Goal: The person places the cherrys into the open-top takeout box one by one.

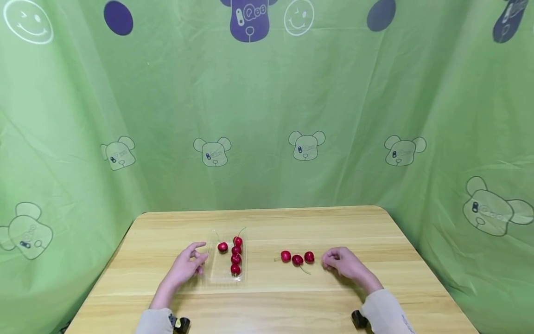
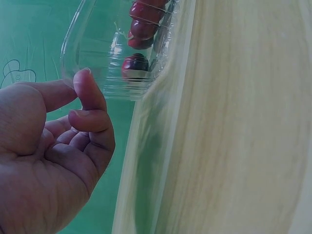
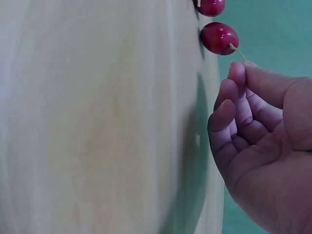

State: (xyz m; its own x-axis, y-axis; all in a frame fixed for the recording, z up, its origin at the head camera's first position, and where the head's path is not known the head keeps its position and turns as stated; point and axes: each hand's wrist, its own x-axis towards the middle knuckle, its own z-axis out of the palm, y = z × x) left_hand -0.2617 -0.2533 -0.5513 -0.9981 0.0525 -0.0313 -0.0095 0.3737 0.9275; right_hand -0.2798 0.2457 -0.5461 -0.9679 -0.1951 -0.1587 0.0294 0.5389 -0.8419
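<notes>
A clear plastic tray stands left of centre in the head view. Inside are a single cherry and a column of several more cherries along its right side. My left hand is beside the tray's left rim, fingers loosely bent; in the left wrist view, the index finger overlaps the tray's corner. On the bare table to the right lie three red cherries. My right hand pinches the stem of the rightmost cherry between thumb and index finger.
The wooden table has its far edge close to a green curtain printed with bear heads. Curtain also hangs at both sides. Each wrist carries a small black device near the sleeve.
</notes>
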